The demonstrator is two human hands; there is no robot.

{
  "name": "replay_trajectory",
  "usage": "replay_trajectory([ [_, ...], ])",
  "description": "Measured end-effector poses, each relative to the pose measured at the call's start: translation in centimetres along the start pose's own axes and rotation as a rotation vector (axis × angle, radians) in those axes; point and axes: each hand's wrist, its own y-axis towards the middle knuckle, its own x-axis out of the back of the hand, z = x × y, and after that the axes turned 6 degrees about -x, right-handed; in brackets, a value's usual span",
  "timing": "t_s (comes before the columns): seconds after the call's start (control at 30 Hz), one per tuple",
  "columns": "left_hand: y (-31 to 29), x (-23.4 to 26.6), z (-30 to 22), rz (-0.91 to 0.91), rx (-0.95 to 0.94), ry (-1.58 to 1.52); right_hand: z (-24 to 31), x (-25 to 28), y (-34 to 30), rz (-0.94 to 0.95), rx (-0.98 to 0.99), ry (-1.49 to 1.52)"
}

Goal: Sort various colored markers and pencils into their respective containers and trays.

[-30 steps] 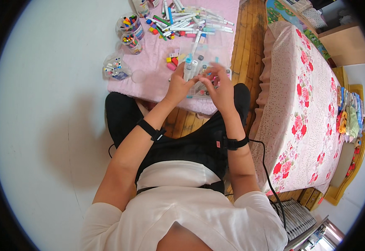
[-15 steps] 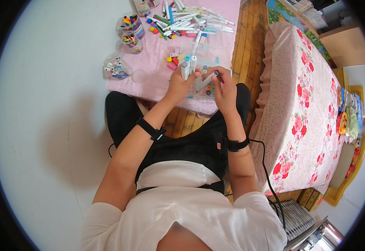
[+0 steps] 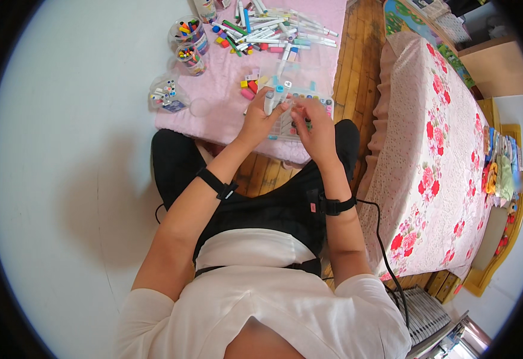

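My left hand [image 3: 256,118] is closed around a few white markers [image 3: 269,103], whose capped ends, one of them blue, point up and away from me. My right hand [image 3: 316,124] is just to its right, fingers bent together over a clear plastic case [image 3: 282,130]. Whatever those fingertips grip is hidden by the hand. Colored marker ends [image 3: 328,103] show in the case along its far right side. Behind the case is a clear lid-like sheet [image 3: 297,73] with blue tabs.
Many loose markers [image 3: 261,35] lie heaped on the pink-covered table [image 3: 213,122]. Small colored blocks [image 3: 253,85] sit left of the case. Cups of pens [image 3: 190,60] and a clear bag of markers [image 3: 168,96] line the left edge. A flowered bed [image 3: 429,155] stands right.
My right hand has turned inward and shifted left over the case; the white marker it held is out of sight now. The markers in my left hand have tilted slightly right.
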Motion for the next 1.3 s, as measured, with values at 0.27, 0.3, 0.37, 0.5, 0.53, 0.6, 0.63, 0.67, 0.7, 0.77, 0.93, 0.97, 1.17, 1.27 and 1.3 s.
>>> replay_trajectory([
  [0.27, 0.3, 0.0, -1.5, 0.149, -0.005, 0.117, 0.4, -0.2, 2.2, 0.014, 0.019, 0.157],
  [0.3, 0.2, 0.0, -1.4, 0.14, 0.017, 0.08, 0.5, -0.3, 2.4, 0.056, 0.036, 0.212],
  [0.37, 0.2, 0.0, -1.3, 0.131, 0.038, 0.043, 0.7, -0.8, 2.6, -0.011, -0.009, 0.292],
  [0.5, 0.2, -0.1, -1.0, -0.066, 0.019, -0.051, 0.1, -1.1, 3.2, -0.081, -0.092, 0.158],
  [0.53, 0.2, 0.0, -0.9, -0.083, -0.037, -0.029, -0.5, -1.2, 3.4, -0.085, -0.094, 0.156],
  [0.6, 0.2, -0.1, -0.8, -0.086, -0.041, -0.03, -1.7, -1.7, 3.7, -0.139, 0.176, -0.142],
  [0.63, 0.2, -0.1, -0.8, -0.093, -0.044, -0.029, -2.1, -1.9, 3.5, -0.141, 0.176, -0.141],
  [0.67, 0.2, -0.2, -0.7, -0.091, -0.045, -0.029, -2.5, -2.1, 3.4, -0.132, 0.138, -0.186],
  [0.7, 0.1, -0.3, -0.7, -0.089, -0.033, -0.04, -2.4, -2.2, 3.4, -0.12, 0.102, -0.229],
  [0.77, 0.1, -0.2, -0.6, -0.087, -0.021, -0.051, -2.5, -1.9, 3.7, -0.107, 0.122, -0.229],
  [0.93, -0.1, -0.1, -0.7, -0.099, -0.029, 0.013, -2.9, -1.7, 3.4, 0.024, 0.151, -0.21],
  [0.97, -0.1, -0.1, -0.6, -0.099, -0.029, 0.013, -3.0, -1.7, 3.2, 0.036, 0.165, -0.243],
  [1.17, 0.0, -0.5, -0.5, -0.089, -0.035, -0.009, -3.2, -1.8, 3.2, -0.067, 0.188, -0.326],
  [1.27, 0.0, 0.0, 0.6, -0.089, -0.026, 0.007, -0.8, -1.6, 3.4, -0.143, 0.128, -0.098],
  [1.3, -0.1, 0.3, 0.8, -0.03, -0.037, 0.087, 0.6, -1.3, 3.3, -0.117, 0.058, 0.102],
])
